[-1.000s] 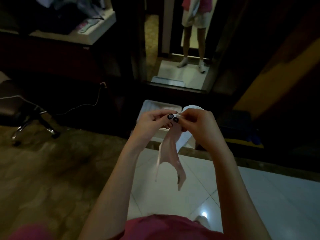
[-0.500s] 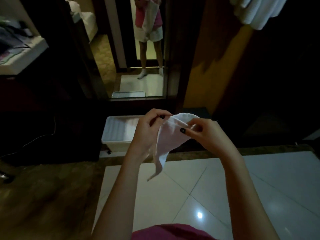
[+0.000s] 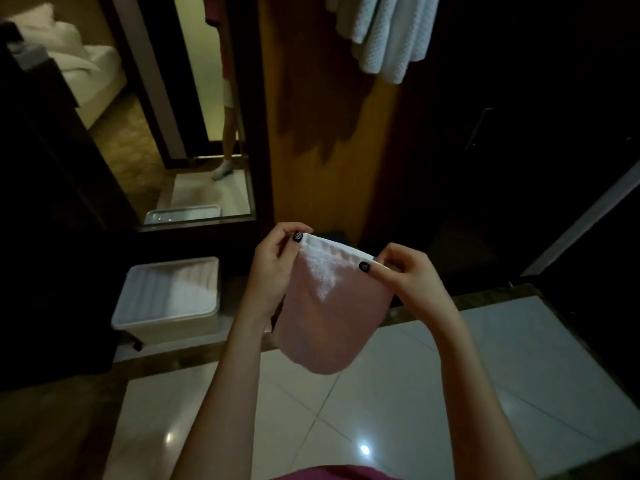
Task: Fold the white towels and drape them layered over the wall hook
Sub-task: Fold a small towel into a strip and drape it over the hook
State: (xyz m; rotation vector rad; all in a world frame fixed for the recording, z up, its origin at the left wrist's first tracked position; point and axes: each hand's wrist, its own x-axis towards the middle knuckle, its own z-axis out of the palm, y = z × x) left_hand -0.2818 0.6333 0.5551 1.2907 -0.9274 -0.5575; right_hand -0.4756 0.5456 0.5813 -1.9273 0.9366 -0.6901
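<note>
The towel (image 3: 329,317) hangs in the air to the right of the box (image 3: 169,299) and higher than it, held by its top edge. The left hand (image 3: 273,261) pinches one upper corner between thumb and fingers, and the right hand (image 3: 405,275) pinches the other corner in the same way. Both hands grasp the cloth. The edge is stretched between them, so the cloth falls flat and its rounded lower end hangs free. I think this grip serves to bring the corners even before a fold. Far above the box, to its right, the hung towels (image 3: 384,36) lie already in layers; the hook under them is hidden. So part of the work seems done, and this towel is not yet there. Behind the box stands a mirror (image 3: 156,133).
</note>
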